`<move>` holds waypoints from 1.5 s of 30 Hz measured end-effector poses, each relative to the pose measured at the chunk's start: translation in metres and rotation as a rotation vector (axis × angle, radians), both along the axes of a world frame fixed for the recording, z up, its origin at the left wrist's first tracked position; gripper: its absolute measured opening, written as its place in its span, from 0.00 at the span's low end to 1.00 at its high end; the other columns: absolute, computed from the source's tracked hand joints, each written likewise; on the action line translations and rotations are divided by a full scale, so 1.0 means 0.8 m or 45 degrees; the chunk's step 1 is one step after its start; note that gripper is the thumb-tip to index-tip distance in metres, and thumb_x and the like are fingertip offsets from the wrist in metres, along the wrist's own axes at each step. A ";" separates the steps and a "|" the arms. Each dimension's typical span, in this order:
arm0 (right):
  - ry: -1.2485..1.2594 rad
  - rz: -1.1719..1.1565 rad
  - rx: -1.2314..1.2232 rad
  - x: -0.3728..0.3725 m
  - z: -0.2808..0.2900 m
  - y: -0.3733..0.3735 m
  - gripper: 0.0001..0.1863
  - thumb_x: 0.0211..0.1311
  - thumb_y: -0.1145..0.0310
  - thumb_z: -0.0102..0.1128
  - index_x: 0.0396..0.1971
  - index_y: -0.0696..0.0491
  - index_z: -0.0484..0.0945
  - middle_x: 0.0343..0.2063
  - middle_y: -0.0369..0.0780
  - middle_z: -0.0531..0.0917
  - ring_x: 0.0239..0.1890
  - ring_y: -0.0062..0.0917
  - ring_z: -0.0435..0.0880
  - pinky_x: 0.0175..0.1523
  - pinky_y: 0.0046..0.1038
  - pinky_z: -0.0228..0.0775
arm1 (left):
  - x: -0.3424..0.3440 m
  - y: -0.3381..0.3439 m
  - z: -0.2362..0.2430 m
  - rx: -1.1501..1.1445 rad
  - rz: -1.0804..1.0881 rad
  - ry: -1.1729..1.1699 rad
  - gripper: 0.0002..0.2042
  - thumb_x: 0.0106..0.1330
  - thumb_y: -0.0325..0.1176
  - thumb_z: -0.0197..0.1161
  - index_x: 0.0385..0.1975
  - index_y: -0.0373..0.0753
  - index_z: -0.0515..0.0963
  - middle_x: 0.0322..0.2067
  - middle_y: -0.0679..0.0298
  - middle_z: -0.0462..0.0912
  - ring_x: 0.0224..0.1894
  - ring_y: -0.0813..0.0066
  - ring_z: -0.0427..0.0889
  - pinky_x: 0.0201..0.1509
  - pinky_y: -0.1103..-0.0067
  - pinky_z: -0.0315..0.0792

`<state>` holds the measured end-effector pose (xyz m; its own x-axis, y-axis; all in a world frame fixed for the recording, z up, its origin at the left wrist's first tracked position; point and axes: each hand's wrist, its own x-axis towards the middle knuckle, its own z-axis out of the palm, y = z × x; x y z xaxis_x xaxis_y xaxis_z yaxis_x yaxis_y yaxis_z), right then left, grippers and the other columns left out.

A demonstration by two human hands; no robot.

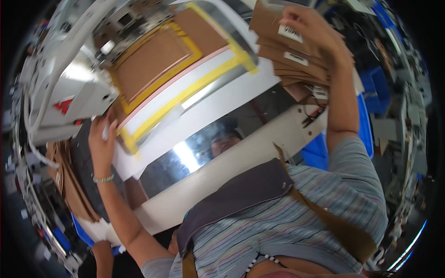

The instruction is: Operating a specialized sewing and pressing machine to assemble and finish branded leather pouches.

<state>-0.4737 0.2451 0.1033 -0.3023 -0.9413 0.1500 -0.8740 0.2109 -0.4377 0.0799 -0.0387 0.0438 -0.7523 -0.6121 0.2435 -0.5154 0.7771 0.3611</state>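
At the upper right, my right hand (308,30) reaches over a stack of flat brown panels (289,69) with white labels. Its fingers are curled down at the top panel (266,23), which they seem to pinch. My left hand (103,136) is at the lower left corner of a yellow-taped template (171,104), beside the machine head. Its fingers are bent together around something small and pale, which I cannot make out. A yellow frame (194,48) with a brown panel (153,62) inside lies on the template under the machine.
A white sewing machine (72,95) stands at the left. A shiny metal plate (178,162) and a pale table edge (232,164) are nearest me. Small snips (314,116) lie at the right, above a blue bin (315,150). More brown pieces (74,185) hang at the left.
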 end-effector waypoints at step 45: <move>0.059 0.968 -0.338 0.264 -0.107 -0.303 0.13 0.66 0.64 0.66 0.47 0.50 0.88 0.55 0.43 0.83 0.59 0.38 0.81 0.62 0.40 0.73 | -0.083 -0.041 -0.020 -0.162 -0.321 -0.050 0.18 0.81 0.34 0.53 0.67 0.43 0.76 0.70 0.66 0.76 0.71 0.61 0.73 0.76 0.69 0.62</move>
